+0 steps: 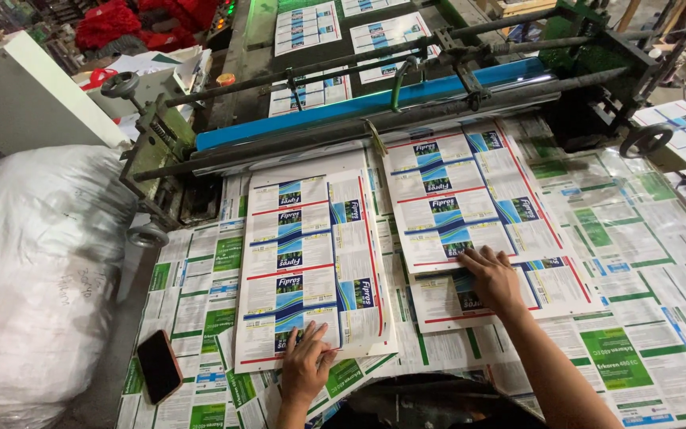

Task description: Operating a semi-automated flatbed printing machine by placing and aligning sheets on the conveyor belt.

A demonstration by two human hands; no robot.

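Two stacks of printed label sheets lie below a machine's output roller. My left hand (pixel 306 364) rests flat, fingers spread, on the near edge of the left stack (pixel 311 254). My right hand (pixel 492 280) presses flat on the lower part of the right stack (pixel 470 206), over a sheet that sticks out toward me. Neither hand grips anything. The sheets are white with blue, green and red printing.
The cutting machine (pixel 375 103) with a blue roller and metal bars spans the far side. Green-and-white printed sheets (pixel 645 262) cover the table. A phone (pixel 159 365) lies at the lower left. A big white sack (pixel 33 270) stands at the left.
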